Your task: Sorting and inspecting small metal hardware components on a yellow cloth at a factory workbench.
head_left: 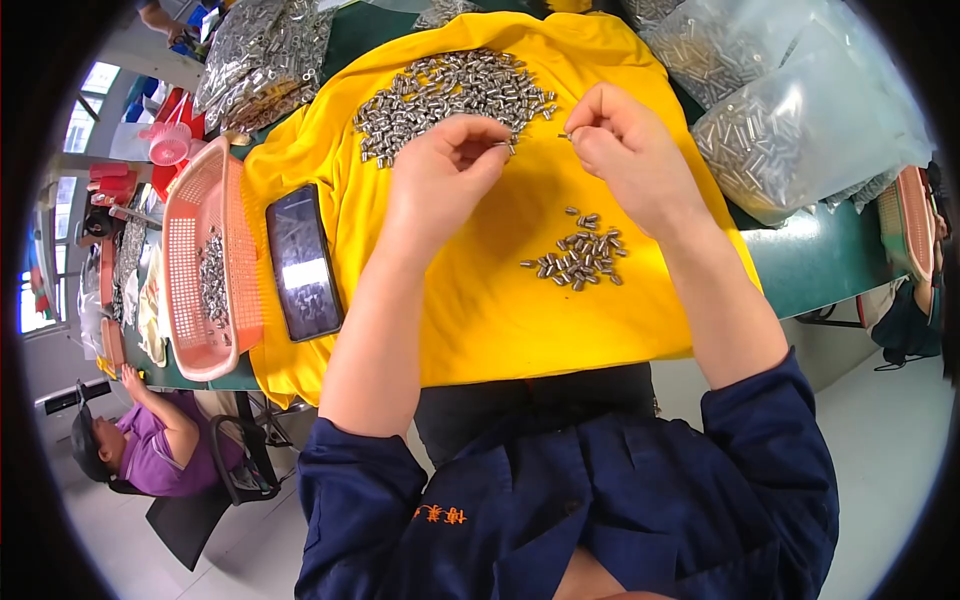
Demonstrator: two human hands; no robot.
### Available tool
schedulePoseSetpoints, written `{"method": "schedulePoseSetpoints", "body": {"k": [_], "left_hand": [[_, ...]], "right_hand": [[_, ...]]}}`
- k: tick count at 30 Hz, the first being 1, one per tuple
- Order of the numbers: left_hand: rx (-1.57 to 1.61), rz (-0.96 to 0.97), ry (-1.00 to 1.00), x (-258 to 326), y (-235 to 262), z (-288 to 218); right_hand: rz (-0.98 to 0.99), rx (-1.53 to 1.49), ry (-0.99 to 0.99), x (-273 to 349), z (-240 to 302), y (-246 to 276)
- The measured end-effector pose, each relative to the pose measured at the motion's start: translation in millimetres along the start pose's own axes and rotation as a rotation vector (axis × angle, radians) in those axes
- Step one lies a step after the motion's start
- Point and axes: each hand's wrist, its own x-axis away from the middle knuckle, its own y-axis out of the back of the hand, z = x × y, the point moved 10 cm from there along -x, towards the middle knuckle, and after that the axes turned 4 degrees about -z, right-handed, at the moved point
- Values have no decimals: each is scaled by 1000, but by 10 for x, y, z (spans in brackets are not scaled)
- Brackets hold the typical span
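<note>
A large heap of small metal cylinders (450, 90) lies on a yellow cloth (480, 330) toward the far side. Over the heap's near right edge, my left hand (445, 180) is closed in a pinch; a small metal cylinder (512, 147) shows at its fingertips. My right hand (635, 160) faces it across a short gap, with thumb and forefinger pinched on a thin, dark little piece (565, 136) too small to name. Nearer me, below the right hand, sits a smaller pile of metal cylinders (580, 258) with rounded ends.
A smartphone (304, 262) lies left on the cloth, beside a pink plastic basket (188, 335) with some metal parts. Clear bags of metal parts (265, 60) and metal tubes (755, 150) flank the far side. A seated person (165, 440) works at the left.
</note>
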Motion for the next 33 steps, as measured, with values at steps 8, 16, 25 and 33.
{"method": "schedulePoseSetpoints", "body": {"k": [8,16,25,33], "left_hand": [[325,147,83,92,-202,-38],[723,279,240,156,-347,17],[641,230,181,147,-314,-15],[400,189,78,140,-261,-94]], "right_hand": [[35,119,107,54,98,-129],[35,101,139,68,155,-124],[67,108,142,86,201,-144],[42,407,342,152,392,-187]]}}
